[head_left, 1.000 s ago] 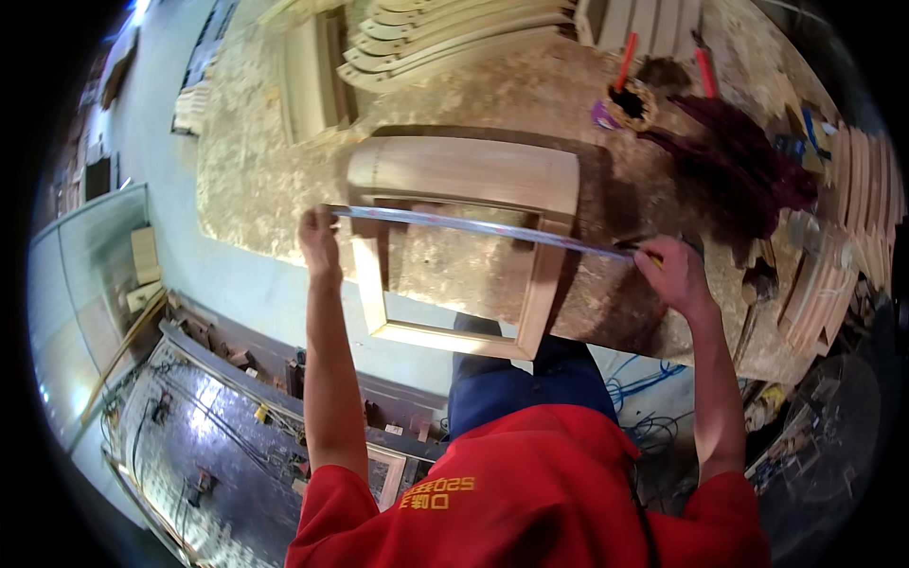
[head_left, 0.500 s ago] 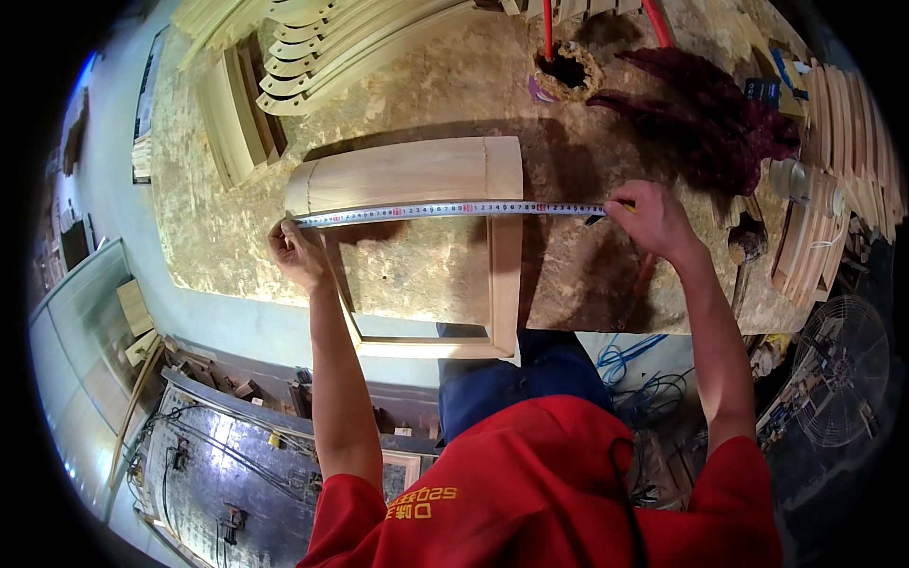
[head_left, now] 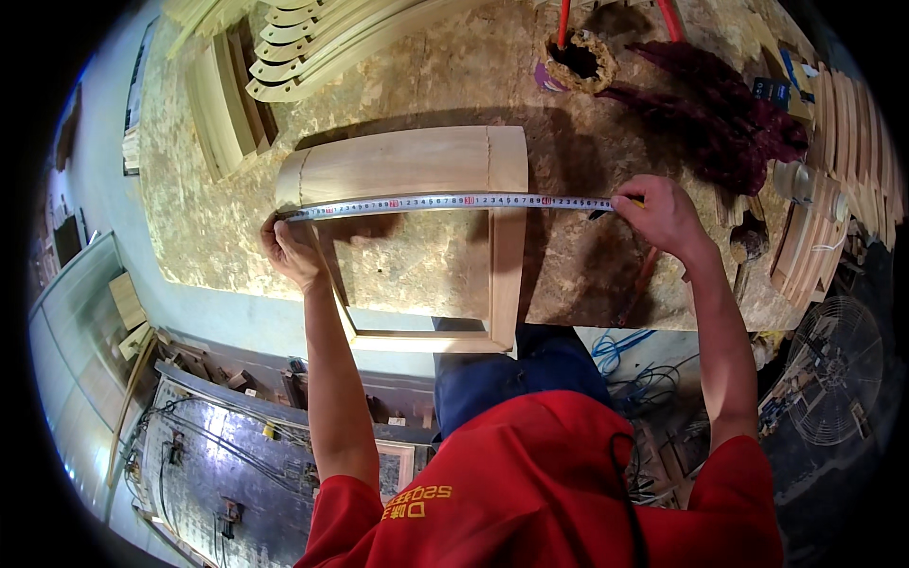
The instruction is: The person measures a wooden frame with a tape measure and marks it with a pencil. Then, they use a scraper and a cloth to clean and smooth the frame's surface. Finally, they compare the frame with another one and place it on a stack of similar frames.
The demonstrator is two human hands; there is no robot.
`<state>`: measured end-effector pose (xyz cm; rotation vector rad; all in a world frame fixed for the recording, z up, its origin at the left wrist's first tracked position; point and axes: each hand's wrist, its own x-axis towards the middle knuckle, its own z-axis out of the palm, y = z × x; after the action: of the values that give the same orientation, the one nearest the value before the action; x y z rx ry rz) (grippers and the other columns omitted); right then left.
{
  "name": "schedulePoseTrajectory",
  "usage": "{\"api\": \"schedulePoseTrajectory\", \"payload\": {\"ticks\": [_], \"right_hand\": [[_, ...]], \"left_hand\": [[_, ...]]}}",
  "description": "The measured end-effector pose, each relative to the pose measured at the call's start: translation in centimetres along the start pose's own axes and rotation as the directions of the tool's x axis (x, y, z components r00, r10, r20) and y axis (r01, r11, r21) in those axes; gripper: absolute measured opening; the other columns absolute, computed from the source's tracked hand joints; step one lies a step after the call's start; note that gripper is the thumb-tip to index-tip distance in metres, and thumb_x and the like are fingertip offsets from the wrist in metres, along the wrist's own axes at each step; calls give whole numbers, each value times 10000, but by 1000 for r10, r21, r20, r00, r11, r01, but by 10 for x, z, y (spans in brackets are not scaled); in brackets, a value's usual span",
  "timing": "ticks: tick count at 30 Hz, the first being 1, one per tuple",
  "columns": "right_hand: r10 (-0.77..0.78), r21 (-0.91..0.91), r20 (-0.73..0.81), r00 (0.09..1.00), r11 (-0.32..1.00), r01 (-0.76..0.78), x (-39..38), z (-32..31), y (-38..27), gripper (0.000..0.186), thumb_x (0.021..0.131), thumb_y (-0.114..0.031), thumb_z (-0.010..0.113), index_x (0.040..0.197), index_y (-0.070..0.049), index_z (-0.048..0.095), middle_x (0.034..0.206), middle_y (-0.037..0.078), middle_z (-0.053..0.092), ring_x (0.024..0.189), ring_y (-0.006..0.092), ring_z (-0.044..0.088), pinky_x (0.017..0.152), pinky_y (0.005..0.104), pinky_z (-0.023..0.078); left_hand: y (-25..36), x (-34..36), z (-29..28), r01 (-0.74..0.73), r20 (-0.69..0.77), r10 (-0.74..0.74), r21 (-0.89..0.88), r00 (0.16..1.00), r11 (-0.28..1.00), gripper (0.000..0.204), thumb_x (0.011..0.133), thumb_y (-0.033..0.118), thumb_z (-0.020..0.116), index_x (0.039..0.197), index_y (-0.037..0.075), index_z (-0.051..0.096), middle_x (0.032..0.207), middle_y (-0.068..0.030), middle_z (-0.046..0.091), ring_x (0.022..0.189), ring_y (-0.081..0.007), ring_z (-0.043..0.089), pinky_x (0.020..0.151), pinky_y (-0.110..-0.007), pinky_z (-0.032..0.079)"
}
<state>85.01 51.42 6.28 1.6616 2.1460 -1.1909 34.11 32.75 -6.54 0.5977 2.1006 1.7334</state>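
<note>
A wooden frame (head_left: 507, 275) with a wide, gently curved top piece (head_left: 407, 161) lies on the workbench, its lower end reaching past the near edge. Across it, just below the curved piece, runs the blade of a tape measure (head_left: 436, 203), pulled out with a slight upward bow. My left hand (head_left: 292, 250) is closed, pinching the blade's left end by the frame's left corner. Beyond the frame's right side, my right hand (head_left: 665, 218) grips the other end of the tape. Its fingers hide most of what it holds; a bit of yellow shows there.
Curved wooden pieces with holes (head_left: 279, 71) are stacked at the far left. A crusted pot (head_left: 579, 62) and a dark red cloth (head_left: 720, 114) sit at the far right. Wood strips (head_left: 843, 142) line the right edge; a fan (head_left: 833, 369) stands below.
The view has shifted slightly. Both hands keep their hold on the tape, and its blade now bows a little more upward in the middle. The frame appears unmoved on the bench.
</note>
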Motion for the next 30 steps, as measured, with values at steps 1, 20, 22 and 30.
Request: {"api": "schedulePoseTrajectory", "payload": {"ticks": [1,20,22,30], "right_hand": [[4,-4,2,1000,1000,-4,0,-1,1,271,916,-289,701,959,-35,786,889,178,729,840,375,708,762,442,550],[23,116,79,997,993,-32,15,-56,-3,264,902,-177,708,872,85,699,676,99,616,651,140,574,616,359,437],[8,111,93,996,994,-18,18,-57,-10,260,895,-174,710,875,85,705,685,116,629,650,159,587,624,366,446],[-39,12,62,997,999,38,20,-59,-30,241,881,-182,725,901,58,736,736,177,668,663,237,643,651,380,475]], "left_hand": [[1,0,4,-11,15,11,4,1000,1000,352,1096,338,545,1158,6,645,1065,-71,667,954,-169,623,852,-312,529],[39,-17,-21,284,-13,-284,-4,959,959,492,1118,446,535,812,66,601,635,91,394,575,-32,332,522,-247,241],[39,-21,-18,248,-34,-250,-68,968,966,477,1116,427,548,832,50,617,643,92,419,589,-26,345,534,-240,248],[48,-38,-10,295,-27,-294,55,955,954,528,1083,437,616,684,120,479,578,72,408,512,-33,326,461,-259,220]]}}
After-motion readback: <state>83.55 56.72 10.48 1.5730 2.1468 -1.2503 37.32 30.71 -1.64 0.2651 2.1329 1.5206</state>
